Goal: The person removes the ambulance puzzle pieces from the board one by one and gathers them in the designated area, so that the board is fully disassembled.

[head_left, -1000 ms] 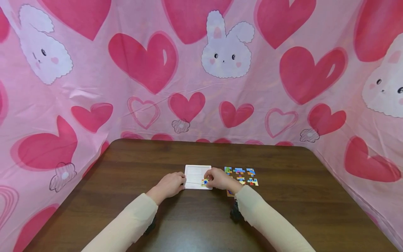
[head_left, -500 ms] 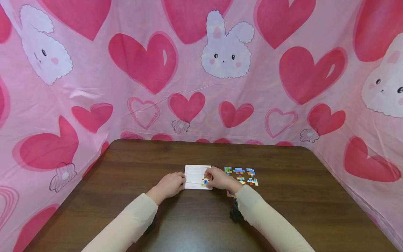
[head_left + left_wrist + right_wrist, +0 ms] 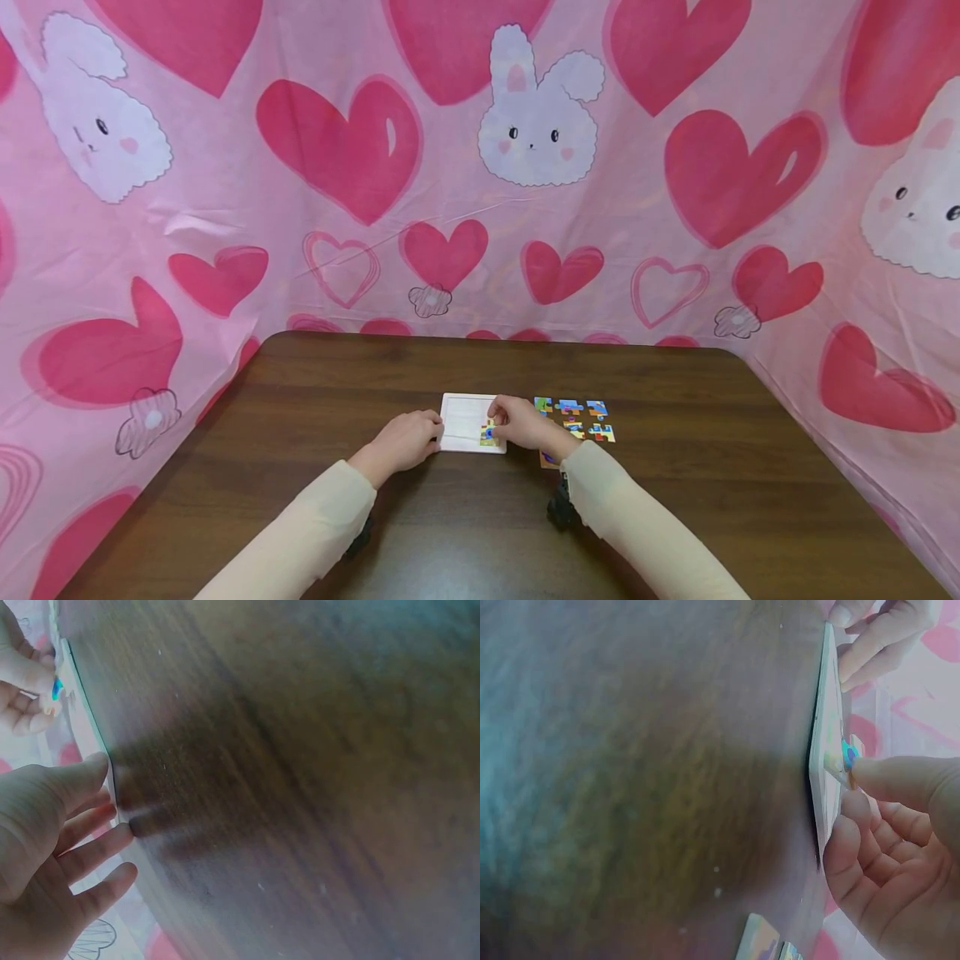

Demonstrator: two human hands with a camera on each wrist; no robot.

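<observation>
A shallow white puzzle tray (image 3: 459, 417) lies on the table. My left hand (image 3: 408, 437) touches its left edge, with thumb and fingers extended in the left wrist view. At the tray's right side, my right hand (image 3: 519, 422) pinches a small colourful puzzle piece (image 3: 850, 754) between thumb and fingers, tilted above the tray surface in the right wrist view. Bright puzzle picture (image 3: 487, 437) shows in the tray's near right corner; the fingers partly hide this area, so I cannot tell where the held piece borders it.
Several loose puzzle pieces (image 3: 570, 407) lie in rows right of the tray. My right wrist partly covers the nearer ones, including an orange and purple piece (image 3: 548, 461). The brown wooden table (image 3: 360, 367) ends at a pink heart-patterned cloth (image 3: 465, 200) behind.
My right hand has shifted very slightly away from me, and more of the colourful picture shows at the tray's near right corner. The left hand stays at the tray edge.
</observation>
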